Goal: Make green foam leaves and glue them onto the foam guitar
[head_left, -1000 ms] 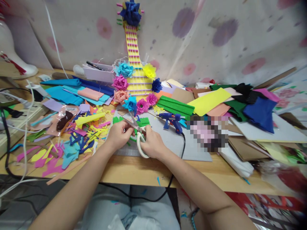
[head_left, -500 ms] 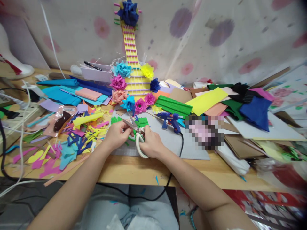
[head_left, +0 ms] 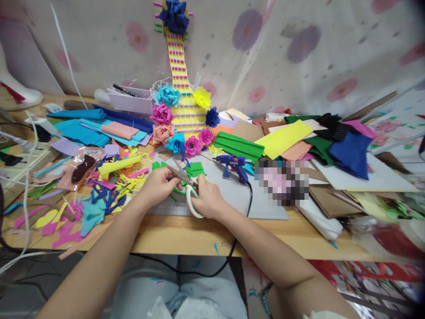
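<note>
My right hand [head_left: 208, 198] is closed round the white handles of a pair of scissors [head_left: 190, 204]. The slightly parted blades point up and to the left, passing over the fingertips of my left hand [head_left: 158, 186]. That hand is pinched on a small piece of green crepe paper [head_left: 179, 191], most of it hidden by fingers and blades. Other cut green crepe paper pieces [head_left: 195, 169] lie just behind on a grey board [head_left: 229, 208]. Further back stands a yellow paper guitar [head_left: 187, 116] trimmed with paper flowers.
A blue glue gun [head_left: 235, 165] rests right of my hands, its black cord running over the table edge. Coloured paper scraps [head_left: 96, 212] cover the left side. Folded crepe paper [head_left: 239, 147] and a stack of card [head_left: 338, 201] lie to the right.
The whole view has shifted slightly, so everything sits a little further left. Both hands keep nearly the same pose, with the scissors still at the green crepe paper.
</note>
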Tool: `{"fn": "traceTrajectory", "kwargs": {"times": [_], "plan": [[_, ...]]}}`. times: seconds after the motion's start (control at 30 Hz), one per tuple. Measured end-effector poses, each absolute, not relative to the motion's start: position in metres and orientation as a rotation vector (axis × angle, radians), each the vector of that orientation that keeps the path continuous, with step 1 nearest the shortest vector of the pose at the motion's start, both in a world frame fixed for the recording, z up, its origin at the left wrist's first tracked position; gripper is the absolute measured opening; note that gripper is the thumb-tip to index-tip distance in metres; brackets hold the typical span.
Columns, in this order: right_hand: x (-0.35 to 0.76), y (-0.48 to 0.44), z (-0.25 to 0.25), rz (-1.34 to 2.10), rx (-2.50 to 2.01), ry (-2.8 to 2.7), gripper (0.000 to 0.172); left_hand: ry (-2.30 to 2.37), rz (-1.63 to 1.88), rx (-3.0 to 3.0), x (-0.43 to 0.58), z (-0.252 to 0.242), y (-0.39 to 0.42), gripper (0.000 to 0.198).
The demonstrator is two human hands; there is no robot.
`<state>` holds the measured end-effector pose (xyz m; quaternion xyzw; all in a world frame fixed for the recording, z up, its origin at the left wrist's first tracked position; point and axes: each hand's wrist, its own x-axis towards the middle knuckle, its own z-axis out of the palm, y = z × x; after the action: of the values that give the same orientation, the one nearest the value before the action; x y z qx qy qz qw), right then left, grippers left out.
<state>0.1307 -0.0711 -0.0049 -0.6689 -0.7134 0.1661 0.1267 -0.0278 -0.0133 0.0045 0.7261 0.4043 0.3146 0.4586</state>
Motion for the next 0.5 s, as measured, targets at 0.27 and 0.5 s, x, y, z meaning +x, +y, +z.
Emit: {"fn": "traceTrajectory", "kwargs": {"times": [0.27, 0.5], "plan": [[0.138, -0.068, 0.005, 0.502, -1.941, -2.052, 0.031, 1.123, 0.536, 1.940, -0.032, 0.006, -0.014, 0.021], [0.181, -0.067, 0.028, 0.283, -2.123, -2.044, 0.022, 1.361, 0.413, 2.131, -0.069, 0.022, -0.002, 0.026]]}}
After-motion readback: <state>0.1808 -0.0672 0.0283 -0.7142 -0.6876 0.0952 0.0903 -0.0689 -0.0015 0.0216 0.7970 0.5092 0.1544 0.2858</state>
